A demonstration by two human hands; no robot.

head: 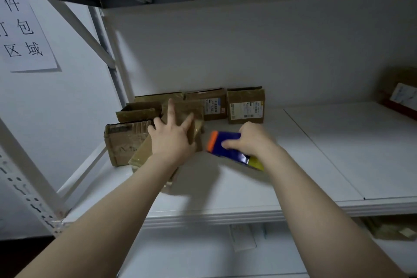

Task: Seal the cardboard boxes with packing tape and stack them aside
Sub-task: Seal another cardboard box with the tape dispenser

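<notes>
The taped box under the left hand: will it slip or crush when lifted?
Probably slippery: glossy tape covers the box where the left hand presses flat. Likely light, being small. It seems tilted, so may slide.

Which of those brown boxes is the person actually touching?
The tilted box at the front, under the spread left hand. The other boxes look untouched; the right hand grips a tape dispenser.
</notes>
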